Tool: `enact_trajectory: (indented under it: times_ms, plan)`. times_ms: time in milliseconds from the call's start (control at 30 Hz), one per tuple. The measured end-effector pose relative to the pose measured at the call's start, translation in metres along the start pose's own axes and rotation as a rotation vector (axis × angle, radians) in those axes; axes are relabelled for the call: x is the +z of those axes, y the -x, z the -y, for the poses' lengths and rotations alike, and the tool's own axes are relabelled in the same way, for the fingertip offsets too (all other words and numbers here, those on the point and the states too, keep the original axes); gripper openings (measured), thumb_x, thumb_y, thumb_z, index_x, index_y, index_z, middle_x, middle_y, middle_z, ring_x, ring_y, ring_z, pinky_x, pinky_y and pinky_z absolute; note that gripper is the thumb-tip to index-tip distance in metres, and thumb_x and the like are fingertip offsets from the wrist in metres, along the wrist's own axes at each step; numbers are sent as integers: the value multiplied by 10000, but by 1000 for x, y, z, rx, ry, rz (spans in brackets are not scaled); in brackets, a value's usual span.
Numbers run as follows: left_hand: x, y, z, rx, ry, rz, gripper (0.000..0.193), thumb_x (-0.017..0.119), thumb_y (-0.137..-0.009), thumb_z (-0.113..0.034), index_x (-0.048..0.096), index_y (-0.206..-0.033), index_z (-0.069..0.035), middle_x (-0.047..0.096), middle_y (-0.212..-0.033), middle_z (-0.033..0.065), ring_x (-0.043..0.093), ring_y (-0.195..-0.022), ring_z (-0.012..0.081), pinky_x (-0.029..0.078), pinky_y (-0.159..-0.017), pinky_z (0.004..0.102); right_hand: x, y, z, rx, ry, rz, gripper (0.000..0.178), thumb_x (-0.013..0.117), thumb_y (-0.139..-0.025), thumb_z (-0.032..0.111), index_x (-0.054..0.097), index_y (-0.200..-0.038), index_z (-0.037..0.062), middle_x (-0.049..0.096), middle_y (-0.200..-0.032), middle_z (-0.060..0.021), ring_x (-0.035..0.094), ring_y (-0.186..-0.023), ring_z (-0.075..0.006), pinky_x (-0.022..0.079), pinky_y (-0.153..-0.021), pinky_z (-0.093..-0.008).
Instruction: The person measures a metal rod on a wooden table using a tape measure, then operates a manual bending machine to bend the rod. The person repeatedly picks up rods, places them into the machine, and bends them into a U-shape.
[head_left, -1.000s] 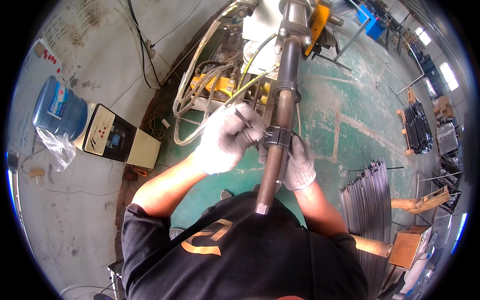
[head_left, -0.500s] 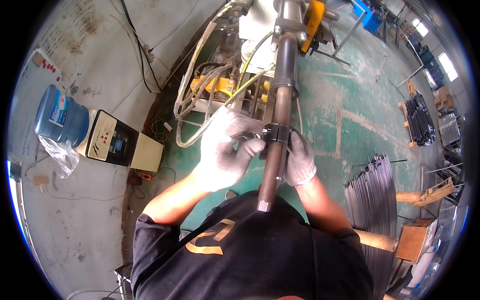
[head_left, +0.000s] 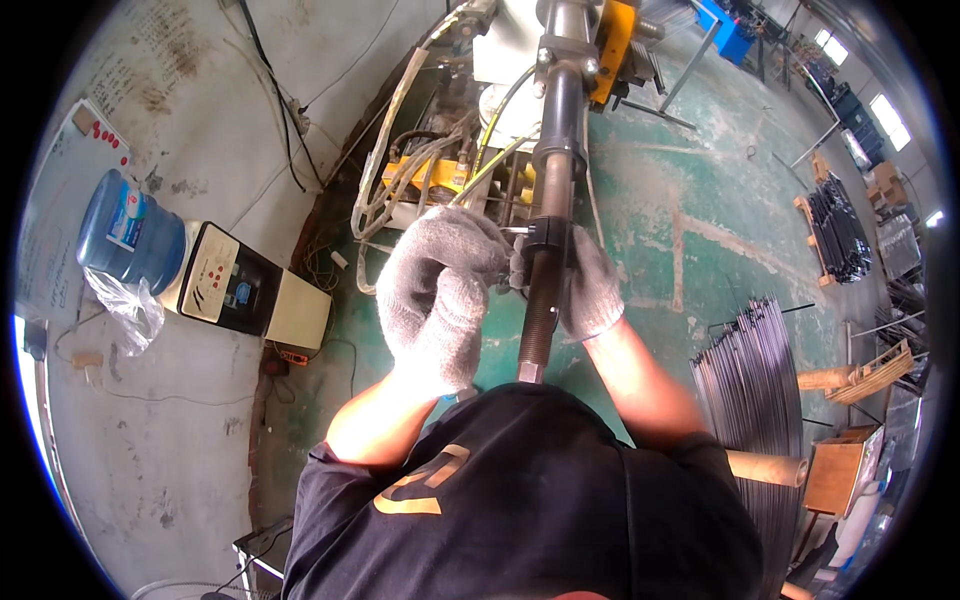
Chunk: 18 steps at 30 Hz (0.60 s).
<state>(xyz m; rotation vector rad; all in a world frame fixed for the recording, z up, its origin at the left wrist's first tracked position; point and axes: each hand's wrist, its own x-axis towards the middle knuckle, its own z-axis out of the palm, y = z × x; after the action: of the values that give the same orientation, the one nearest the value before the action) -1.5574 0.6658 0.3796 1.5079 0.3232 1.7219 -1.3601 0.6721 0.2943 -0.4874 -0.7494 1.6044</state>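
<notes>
My left hand, in a grey-white knit glove, is closed with its fingers curled. A thin metal pin, perhaps a hex key, runs from its fingertips to the side of a black clamp collar. That collar sits around a long threaded shaft, whose near end points at my chest. My right hand, gloved too, wraps around the shaft from its right side, just below the collar. Some of its fingertips show at the shaft's left; the rest are hidden behind it.
The shaft leads up to a dark cylinder on a machine with a yellow part and hoses. At left stands a water dispenser by the wall. A bundle of thin rods lies at right.
My left hand has closed from a more open pinch and turned, with the metal pin now showing at the collar. My right hand stays around the shaft. The view has shifted slightly.
</notes>
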Motion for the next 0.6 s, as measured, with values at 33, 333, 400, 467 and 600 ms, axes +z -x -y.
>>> enact_trajectory:
  times_ms: [33,333,400,467,600]
  plan:
    - [3,2,0,21,-17,-26,438,699,-1088,-458,605,-976,-45,565,-836,78,588,-866,276,485,-813,429,-1,-1,-1,-3,-6,20,507,589,-1145,435,631,-1333,-34,741,-1130,-163,756,-979,-304,642,-864,-458]
    - [3,42,9,182,-30,-14,426,747,-1043,-413,650,-851,-45,566,-811,68,583,-826,277,527,-908,565,-1,0,-4,9,3,-15,580,602,-1123,510,625,-1342,-26,743,-1121,-160,758,-945,-296,632,-851,-444]
    - [2,51,17,223,-50,21,380,711,-1066,-322,643,-823,-38,564,-792,68,578,-808,272,540,-952,568,-9,3,-2,43,19,-57,606,609,-1113,534,622,-1340,-27,745,-1108,-159,759,-938,-296,632,-856,-440]
    - [-16,92,38,92,-95,-103,307,697,-1065,-210,642,-820,-32,596,-812,82,604,-823,274,551,-963,556,-15,3,-7,72,-49,-59,571,609,-1117,496,622,-1341,-29,745,-1098,-157,759,-937,-287,635,-848,-438]
    - [-6,150,38,-185,-251,25,191,682,-1012,-2,612,-833,-1,692,-911,138,719,-961,307,564,-995,520,-28,10,-7,66,372,-310,283,582,-1106,229,720,-1175,-8,763,-1029,-126,763,-919,-254,630,-805,-404]
